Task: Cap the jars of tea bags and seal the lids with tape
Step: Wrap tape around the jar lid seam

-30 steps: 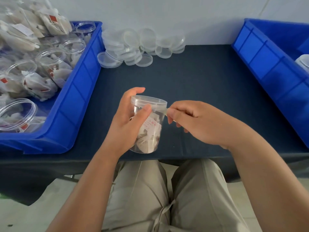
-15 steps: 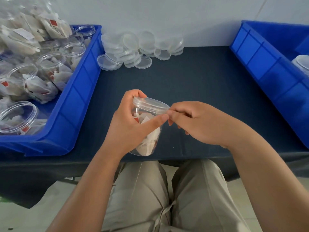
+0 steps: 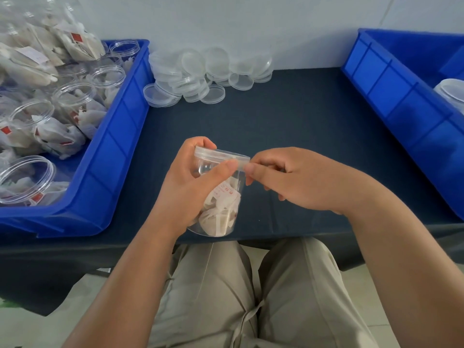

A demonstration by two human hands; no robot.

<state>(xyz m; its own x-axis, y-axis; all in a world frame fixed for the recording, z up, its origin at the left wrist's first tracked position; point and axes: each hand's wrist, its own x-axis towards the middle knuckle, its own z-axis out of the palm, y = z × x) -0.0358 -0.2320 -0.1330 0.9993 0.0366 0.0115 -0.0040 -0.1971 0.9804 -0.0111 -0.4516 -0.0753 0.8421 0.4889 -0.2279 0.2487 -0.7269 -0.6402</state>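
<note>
Waiting in the left blue bin (image 3: 118, 136) are many open jars (image 3: 27, 177), with spare lids (image 3: 208, 71) piled behind, while the left hand (image 3: 190, 187) grips one capped jar (image 3: 223, 207) over the table (image 3: 301, 126) edge and the right hand (image 3: 301, 182) pinches its lid (image 3: 221, 154), maybe pressing tape.

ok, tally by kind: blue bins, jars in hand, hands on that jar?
Blue bins: 2, left bin and right bin
Capped jars in hand: 1, jar
Hands on it: 2, left hand and right hand
Total: 5
</note>
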